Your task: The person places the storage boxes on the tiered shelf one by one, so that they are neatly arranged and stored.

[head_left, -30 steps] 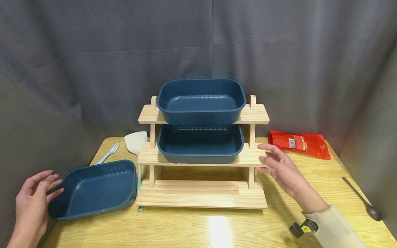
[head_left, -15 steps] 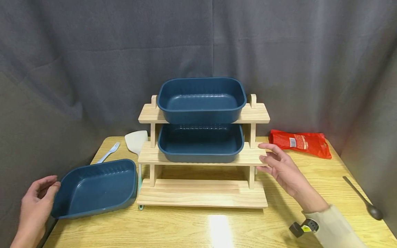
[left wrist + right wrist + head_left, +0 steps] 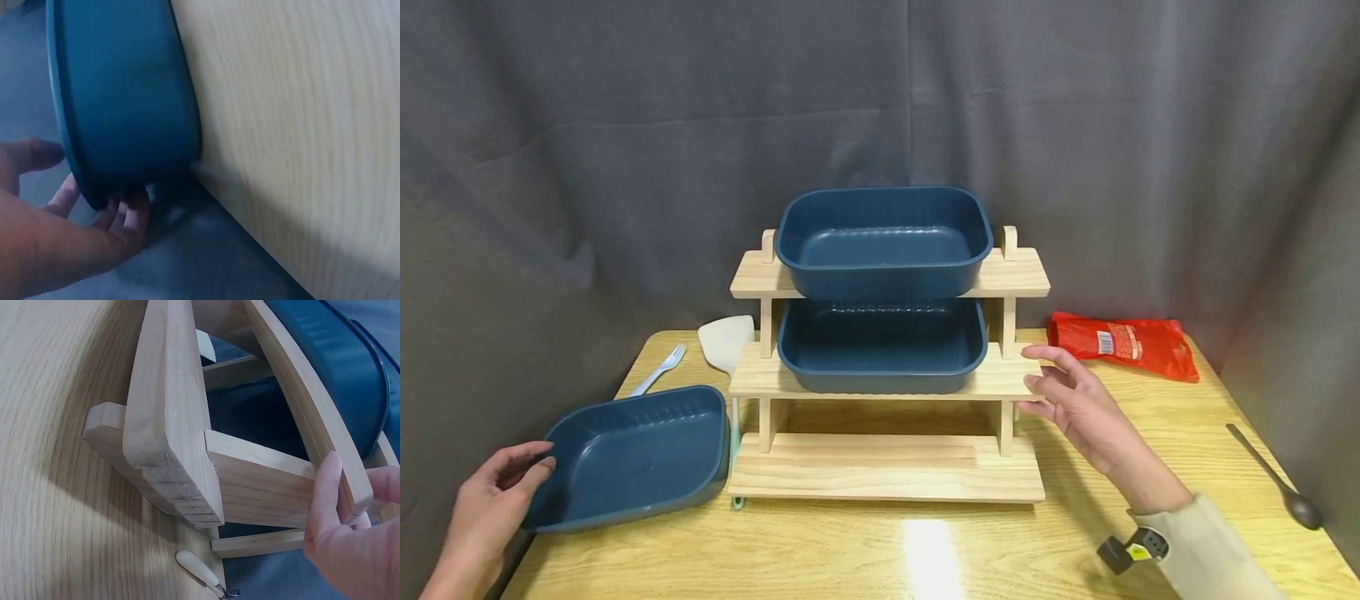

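A three-step wooden display shelf (image 3: 887, 471) stands mid-table. One dark blue plastic bin (image 3: 883, 242) sits on its top step, and a second bin (image 3: 883, 346) on the middle step. A third bin (image 3: 632, 454) lies at the table's left, partly past the edge. My left hand (image 3: 493, 504) grips this bin's left end, thumb at the rim and fingers against the outer wall (image 3: 125, 125). At the shelf's right side, my right hand (image 3: 1086, 408) holds the end of the middle board (image 3: 312, 394) between thumb and fingers.
A white spatula (image 3: 727, 342) with a green handle lies partly behind the shelf, beside a light blue fork (image 3: 660, 369). A red packet (image 3: 1123, 346) lies back right; a black spoon (image 3: 1273, 475) near the right edge. Behind the shelf shows a white-handled utensil (image 3: 199, 569). Grey curtains surround the table.
My left hand has moved slightly right and down, and its spread fingers have closed on the left bin's rim. My right hand keeps its hold on the shelf.
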A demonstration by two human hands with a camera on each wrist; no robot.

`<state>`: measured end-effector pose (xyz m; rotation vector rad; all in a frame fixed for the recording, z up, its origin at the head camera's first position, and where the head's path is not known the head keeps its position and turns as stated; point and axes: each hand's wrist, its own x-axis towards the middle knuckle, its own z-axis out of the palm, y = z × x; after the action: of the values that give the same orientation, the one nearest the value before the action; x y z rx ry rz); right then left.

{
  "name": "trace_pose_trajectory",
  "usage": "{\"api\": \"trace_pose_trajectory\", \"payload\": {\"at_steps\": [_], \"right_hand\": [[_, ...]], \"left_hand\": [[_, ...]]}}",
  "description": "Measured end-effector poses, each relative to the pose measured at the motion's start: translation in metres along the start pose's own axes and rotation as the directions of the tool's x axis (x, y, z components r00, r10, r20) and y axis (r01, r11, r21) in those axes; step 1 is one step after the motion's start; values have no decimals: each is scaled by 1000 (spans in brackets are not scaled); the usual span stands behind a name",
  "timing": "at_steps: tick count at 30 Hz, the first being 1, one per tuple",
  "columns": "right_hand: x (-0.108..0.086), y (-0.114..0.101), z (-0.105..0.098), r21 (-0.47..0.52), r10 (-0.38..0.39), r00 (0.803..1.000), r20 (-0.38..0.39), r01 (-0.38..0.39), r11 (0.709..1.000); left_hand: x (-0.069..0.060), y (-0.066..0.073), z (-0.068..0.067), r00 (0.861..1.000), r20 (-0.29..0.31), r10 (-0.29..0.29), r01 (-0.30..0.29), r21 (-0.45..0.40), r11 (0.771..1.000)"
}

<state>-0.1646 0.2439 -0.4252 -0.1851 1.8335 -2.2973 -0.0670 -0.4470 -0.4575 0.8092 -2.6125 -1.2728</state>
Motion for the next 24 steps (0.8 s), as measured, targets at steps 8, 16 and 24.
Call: {"api": "trace_pose_trajectory", "payload": {"at_steps": [8,16,24], "right_hand": [[0,-2,0,-8,-2,1000,-6,2,1000],[-3,-3,-2,7,-8,1000,-5,8,1000],[1,-1,0,-3,12,1000,4,-12,1000]], "left_hand": [[11,-13,-9,987,140,78,-93,100,991],[16,-35,-13,959,235,161,-103,-241,965],[10,-52,-18,942,286,175,-29,-450,893]]}}
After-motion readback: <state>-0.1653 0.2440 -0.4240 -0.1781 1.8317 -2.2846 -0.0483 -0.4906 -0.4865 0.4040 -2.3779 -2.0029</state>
